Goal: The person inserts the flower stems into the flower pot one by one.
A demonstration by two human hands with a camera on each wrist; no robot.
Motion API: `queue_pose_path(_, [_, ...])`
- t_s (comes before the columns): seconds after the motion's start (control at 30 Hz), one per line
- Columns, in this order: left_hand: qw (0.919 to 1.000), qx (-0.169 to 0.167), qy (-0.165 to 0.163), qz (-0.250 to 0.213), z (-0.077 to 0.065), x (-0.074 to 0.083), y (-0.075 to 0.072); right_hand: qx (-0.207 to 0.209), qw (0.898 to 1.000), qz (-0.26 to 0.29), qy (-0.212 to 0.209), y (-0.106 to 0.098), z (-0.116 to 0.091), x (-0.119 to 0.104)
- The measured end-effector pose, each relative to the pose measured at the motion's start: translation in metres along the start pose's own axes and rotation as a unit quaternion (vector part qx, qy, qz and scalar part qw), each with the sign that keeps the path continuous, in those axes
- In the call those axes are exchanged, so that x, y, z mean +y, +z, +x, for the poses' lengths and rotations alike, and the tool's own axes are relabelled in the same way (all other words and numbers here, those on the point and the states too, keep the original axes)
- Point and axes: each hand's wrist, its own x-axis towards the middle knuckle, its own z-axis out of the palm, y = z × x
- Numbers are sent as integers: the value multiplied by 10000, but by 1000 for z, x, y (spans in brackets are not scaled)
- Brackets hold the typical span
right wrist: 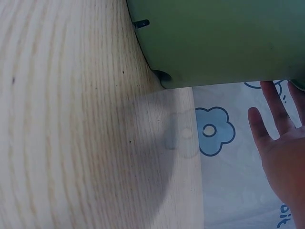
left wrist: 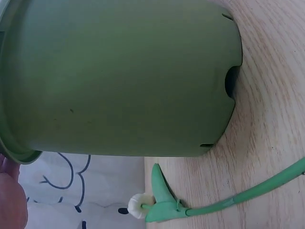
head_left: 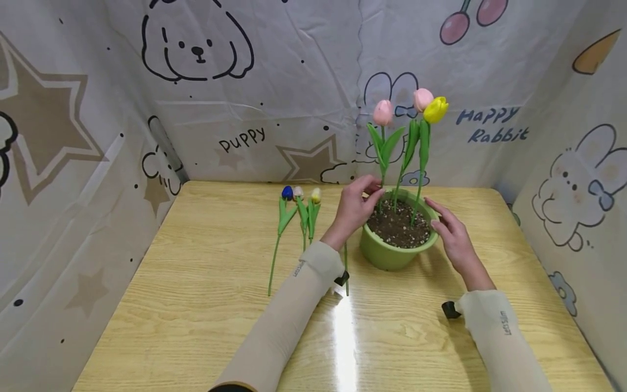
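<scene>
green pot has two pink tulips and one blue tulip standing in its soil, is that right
Not quite: the third tulip is yellow, not blue, as the head view shows. The green pot does have two pink tulips standing in its soil as well.

A round green plastic pot (head_left: 388, 257) stands right of centre near the far edge of the wooden table (head_left: 206, 256); pink and yellow tulips (head_left: 411, 142) rise from its brown soil (head_left: 399, 231), blue, pale-pink and cream tulips (head_left: 304, 219) lie left

pale cartoon-patterned fabric walls (head_left: 313, 81) around a light wood-grain table (head_left: 196, 305) with a bright glare streak (head_left: 345, 348)
</scene>
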Motion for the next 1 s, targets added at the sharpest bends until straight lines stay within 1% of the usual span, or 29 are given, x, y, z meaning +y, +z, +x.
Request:
queue_pose_path(0.2, [9999,-92,128,4,3,0,-1,7,10000,1,-65,-1,0,-2])
queue_pose_path(0.6, [9990,-355,153,218,3,0,-2,-8,10000,-20,-6,-1,0,1])
queue_pose_path(0.77, [9982,-462,259,270,4,0,-2,-4,10000,-46,24,-1,-1,2])
queue_pose_path(0.87, [9979,-473,294,319,4,0,-3,-23,10000,-68,30,-2,-1,2])
queue_pose_path(1.0, [9979,-385,323,417,3,-1,-2,7,9999,-116,-14,-2,-2,2])
